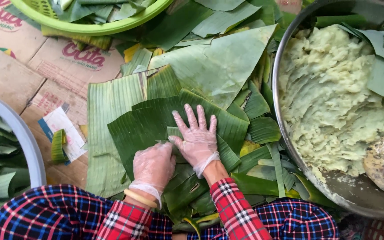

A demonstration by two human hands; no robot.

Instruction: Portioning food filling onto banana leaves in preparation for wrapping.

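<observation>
Overhead view of a leaf-wrapping station on flattened cardboard (10, 75). A large metal basin (334, 186) at the right holds a pale green, mashed paste (334, 102), with leaf pieces tucked along its far rim. A broad spread of banana leaves (218, 62) covers the middle of the floor, and a light green plastic basket (90, 27) of cut leaves sits at the far left. A white-rimmed tub (23, 133) of leaves enters from the left edge. At centre, a dark green leaf sheet (138, 129) lies over a paler one. The right hand (197, 138) (in a clear disposable glove) rests flat on this sheet, fingers spread wide. The left hand (153, 166), also gloved, is curled just beside it, touching the sheet's near part; whether it pinches a fold is unclear from this angle. A yellowish bangle (139, 198) circles the left wrist above red-and-blue plaid sleeves. A small rolled leaf strip (58, 146) lies on a paper slip at left.
</observation>
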